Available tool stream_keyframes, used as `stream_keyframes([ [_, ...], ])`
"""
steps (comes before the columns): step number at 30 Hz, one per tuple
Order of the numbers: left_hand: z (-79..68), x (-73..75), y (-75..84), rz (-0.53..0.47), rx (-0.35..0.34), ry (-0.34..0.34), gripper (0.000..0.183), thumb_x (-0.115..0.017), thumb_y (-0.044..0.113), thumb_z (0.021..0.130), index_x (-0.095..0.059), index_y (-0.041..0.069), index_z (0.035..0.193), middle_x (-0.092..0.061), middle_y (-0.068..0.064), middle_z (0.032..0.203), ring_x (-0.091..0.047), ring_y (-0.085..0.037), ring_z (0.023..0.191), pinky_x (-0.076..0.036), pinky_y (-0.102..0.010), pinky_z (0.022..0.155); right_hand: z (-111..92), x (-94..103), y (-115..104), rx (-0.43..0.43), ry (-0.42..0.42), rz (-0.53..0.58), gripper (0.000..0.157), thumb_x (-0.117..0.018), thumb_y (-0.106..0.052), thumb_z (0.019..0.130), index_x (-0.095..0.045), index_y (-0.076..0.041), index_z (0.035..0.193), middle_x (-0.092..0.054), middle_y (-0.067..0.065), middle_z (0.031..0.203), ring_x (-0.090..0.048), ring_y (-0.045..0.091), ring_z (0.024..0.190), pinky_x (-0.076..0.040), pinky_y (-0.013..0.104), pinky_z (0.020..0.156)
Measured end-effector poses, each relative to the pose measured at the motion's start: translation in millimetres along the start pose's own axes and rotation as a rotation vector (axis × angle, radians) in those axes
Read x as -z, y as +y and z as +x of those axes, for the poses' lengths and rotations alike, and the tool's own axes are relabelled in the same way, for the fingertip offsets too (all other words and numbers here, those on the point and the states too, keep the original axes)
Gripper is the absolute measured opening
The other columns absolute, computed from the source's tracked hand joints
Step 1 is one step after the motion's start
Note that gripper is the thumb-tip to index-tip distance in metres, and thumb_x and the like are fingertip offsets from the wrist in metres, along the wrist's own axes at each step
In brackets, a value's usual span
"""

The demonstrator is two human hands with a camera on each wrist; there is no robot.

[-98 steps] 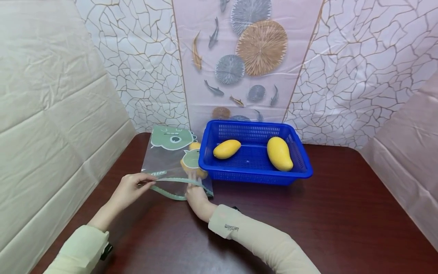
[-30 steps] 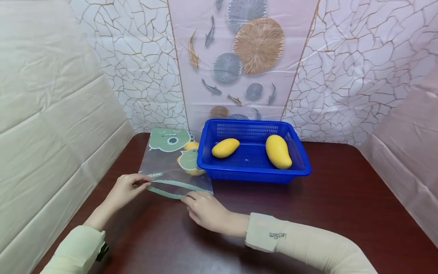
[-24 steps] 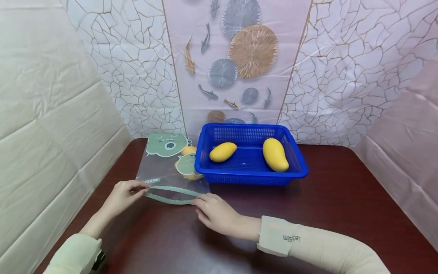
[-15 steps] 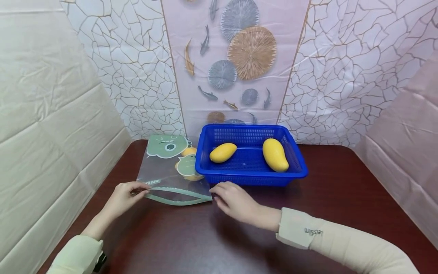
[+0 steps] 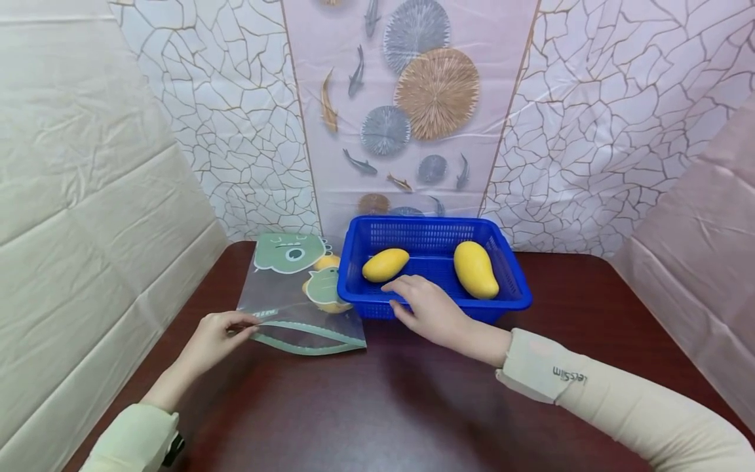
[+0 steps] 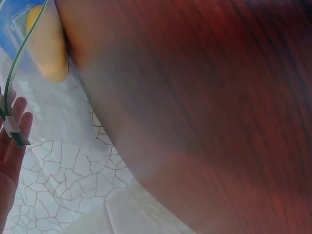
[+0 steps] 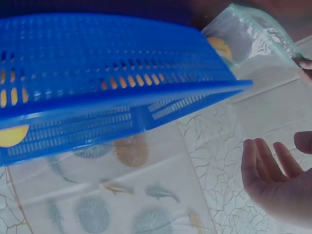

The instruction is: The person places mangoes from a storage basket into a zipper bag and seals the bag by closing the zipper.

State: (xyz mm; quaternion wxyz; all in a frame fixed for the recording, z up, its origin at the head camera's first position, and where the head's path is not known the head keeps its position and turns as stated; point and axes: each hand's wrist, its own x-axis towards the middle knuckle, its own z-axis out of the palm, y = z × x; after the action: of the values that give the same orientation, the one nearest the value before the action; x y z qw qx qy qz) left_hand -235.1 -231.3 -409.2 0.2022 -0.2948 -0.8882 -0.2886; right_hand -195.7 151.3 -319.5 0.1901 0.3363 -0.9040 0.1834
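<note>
My left hand (image 5: 217, 337) pinches the left corner of a clear zip bag (image 5: 274, 288) with green cartoon prints. The bag lies flat, its green-edged mouth gaping toward me. Inside it is a yellow mango (image 6: 52, 48), partly covered by the print in the head view. My right hand (image 5: 429, 311) hovers at the front rim of a blue plastic basket (image 5: 514, 303), fingers loosely bent and holding nothing. Behind those fingertips a smaller mango (image 5: 386, 265) lies at the basket's left. A larger mango (image 5: 475, 270) lies on its right side.
Everything stands on a dark reddish-brown table (image 5: 330, 413). The basket's left end meets the bag's right edge. A patterned cloth (image 5: 436, 92) hangs behind, and pale cloth panels (image 5: 106, 216) rise at both sides.
My right hand has come out of the bag, slid right along its mouth, let go at the right corner and moved up to the basket. My left hand keeps its pinch.
</note>
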Motion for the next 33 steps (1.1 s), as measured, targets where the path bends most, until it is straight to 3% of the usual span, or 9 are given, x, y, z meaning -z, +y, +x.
stream_keyframes([
  [9, 2.9, 2.2, 0.2, 0.011, -0.027, 0.01, 0.018, -0.076, -0.001, 0.072, -0.074, 0.009, 0.086, -0.072, 0.0, 0.079, -0.06, 0.004, 0.069, -0.049, -0.009, 0.061, 7, 9.5, 14, 0.005, -0.069, -0.036, 0.025, -0.065, -0.008, 0.087, -0.064, -0.003, 0.112, -0.067, 0.009, 0.107, -0.062, 0.024, 0.099, -0.052, 0.039, 0.085],
  [21, 3.2, 1.4, -1.0, 0.004, -0.032, -0.003, 0.017, -0.076, -0.001, 0.073, -0.073, 0.009, 0.086, -0.072, 0.0, 0.079, -0.061, 0.004, 0.07, -0.051, -0.013, 0.06, 32, 20.1, 38, 0.04, -0.257, -0.096, 0.03, -0.069, -0.01, 0.085, -0.063, -0.002, 0.113, -0.065, 0.011, 0.112, -0.059, 0.027, 0.102, -0.05, 0.039, 0.089],
  [27, 3.4, 3.9, -0.6, 0.014, -0.019, -0.033, 0.017, -0.076, 0.0, 0.073, -0.074, 0.009, 0.088, -0.072, 0.0, 0.08, -0.062, 0.003, 0.071, -0.054, -0.02, 0.061, 48, 25.6, 48, 0.045, -0.388, -0.176, 0.036, -0.069, -0.013, 0.085, -0.061, -0.003, 0.119, -0.063, 0.012, 0.115, -0.057, 0.029, 0.107, -0.049, 0.04, 0.091],
  [33, 3.2, 1.9, 1.2, -0.006, -0.034, -0.042, 0.019, -0.076, -0.002, 0.073, -0.074, 0.01, 0.088, -0.072, 0.0, 0.08, -0.064, 0.0, 0.07, -0.054, -0.02, 0.06, 61, 24.5, 62, 0.078, -0.502, -0.194, 0.04, -0.068, -0.012, 0.086, -0.058, -0.003, 0.124, -0.06, 0.014, 0.122, -0.056, 0.032, 0.112, -0.048, 0.043, 0.094],
])
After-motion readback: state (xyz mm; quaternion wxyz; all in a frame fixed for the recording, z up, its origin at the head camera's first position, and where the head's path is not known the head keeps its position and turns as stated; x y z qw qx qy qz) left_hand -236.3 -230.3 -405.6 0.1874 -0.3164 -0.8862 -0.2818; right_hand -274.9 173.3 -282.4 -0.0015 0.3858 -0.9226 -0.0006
